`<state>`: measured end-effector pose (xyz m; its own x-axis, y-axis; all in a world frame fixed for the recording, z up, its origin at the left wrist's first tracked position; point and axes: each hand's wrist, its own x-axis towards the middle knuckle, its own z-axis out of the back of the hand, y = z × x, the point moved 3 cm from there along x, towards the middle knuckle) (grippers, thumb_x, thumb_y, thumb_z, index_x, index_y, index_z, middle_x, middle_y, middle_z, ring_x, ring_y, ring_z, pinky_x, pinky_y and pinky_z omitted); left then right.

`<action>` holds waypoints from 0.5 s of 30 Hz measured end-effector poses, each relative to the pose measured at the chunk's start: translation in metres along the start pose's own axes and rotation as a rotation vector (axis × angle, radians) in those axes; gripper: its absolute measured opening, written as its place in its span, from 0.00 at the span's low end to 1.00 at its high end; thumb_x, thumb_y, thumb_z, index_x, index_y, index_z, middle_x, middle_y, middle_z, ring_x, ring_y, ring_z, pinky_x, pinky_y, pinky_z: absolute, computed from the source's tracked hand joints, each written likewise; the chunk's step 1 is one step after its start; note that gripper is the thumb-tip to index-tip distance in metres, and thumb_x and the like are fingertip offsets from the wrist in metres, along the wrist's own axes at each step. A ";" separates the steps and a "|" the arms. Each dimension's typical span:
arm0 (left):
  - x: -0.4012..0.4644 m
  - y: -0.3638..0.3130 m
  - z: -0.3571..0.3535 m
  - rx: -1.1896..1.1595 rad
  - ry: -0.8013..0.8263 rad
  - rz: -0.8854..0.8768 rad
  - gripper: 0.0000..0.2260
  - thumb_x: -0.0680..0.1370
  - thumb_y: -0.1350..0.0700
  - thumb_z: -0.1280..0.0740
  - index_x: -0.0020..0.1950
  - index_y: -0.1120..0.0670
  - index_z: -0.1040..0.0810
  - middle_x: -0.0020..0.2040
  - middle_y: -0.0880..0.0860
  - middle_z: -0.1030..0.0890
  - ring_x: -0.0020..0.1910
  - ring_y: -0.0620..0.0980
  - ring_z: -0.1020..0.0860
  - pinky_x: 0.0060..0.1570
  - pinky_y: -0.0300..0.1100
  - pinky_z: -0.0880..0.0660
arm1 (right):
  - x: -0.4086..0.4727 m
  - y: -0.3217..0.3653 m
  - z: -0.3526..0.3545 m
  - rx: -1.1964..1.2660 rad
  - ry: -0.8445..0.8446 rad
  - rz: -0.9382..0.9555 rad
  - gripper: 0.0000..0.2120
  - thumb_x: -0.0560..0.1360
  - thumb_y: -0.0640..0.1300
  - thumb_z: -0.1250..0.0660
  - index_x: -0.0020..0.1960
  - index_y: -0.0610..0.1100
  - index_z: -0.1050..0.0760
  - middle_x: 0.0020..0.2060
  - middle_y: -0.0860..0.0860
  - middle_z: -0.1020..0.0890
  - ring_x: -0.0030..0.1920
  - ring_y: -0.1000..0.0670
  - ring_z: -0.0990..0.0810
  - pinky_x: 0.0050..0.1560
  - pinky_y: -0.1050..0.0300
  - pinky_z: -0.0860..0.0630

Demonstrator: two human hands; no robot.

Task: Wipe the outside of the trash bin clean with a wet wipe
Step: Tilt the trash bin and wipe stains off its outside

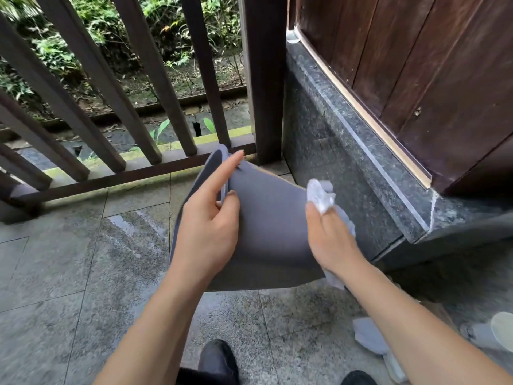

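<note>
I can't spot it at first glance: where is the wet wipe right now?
In the head view, the wet wipe is bunched in the right hand, against the right side of the grey trash bin, beside the stone ledge.

Grey bin (pixel 266 232); white wipe (pixel 320 197); brown railing (pixel 144 79)

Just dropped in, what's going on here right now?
A person is cleaning a grey bin held above a stone floor next to a wooden railing. The left hand grips the bin's rim, forefinger pointing out. The right hand holds a crumpled wipe against the bin's outer wall. More used wipes lie on the floor at the right.
</note>
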<state>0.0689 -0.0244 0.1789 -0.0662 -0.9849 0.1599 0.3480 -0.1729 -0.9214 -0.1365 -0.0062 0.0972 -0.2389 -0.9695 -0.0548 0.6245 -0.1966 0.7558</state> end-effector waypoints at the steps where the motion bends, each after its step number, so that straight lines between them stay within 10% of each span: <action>1: 0.001 0.001 0.005 -0.010 -0.013 -0.002 0.29 0.81 0.64 0.41 0.69 0.30 0.26 0.29 0.47 0.33 0.24 0.44 0.42 0.22 0.32 0.43 | 0.000 -0.008 0.001 -0.031 -0.022 -0.045 0.21 0.83 0.56 0.53 0.59 0.44 0.28 0.50 0.45 0.20 0.56 0.40 0.23 0.58 0.49 0.29; 9: -0.002 -0.001 0.001 -0.028 -0.037 -0.009 0.26 0.80 0.64 0.41 0.68 0.35 0.23 0.27 0.47 0.36 0.23 0.43 0.41 0.22 0.34 0.43 | -0.026 0.045 -0.019 0.121 0.034 0.293 0.24 0.81 0.55 0.46 0.71 0.42 0.31 0.65 0.45 0.23 0.68 0.44 0.27 0.70 0.44 0.33; 15: -0.001 0.005 -0.001 -0.060 0.014 0.150 0.26 0.74 0.59 0.40 0.64 0.31 0.30 0.32 0.48 0.23 0.27 0.45 0.29 0.27 0.40 0.30 | -0.049 0.081 -0.033 0.074 0.138 0.546 0.50 0.69 0.62 0.27 0.82 0.51 0.49 0.78 0.55 0.38 0.79 0.54 0.43 0.76 0.51 0.38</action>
<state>0.0694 -0.0244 0.1742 -0.0305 -0.9994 0.0146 0.2987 -0.0231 -0.9541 -0.0496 0.0203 0.1394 0.2071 -0.9387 0.2756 0.5754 0.3447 0.7417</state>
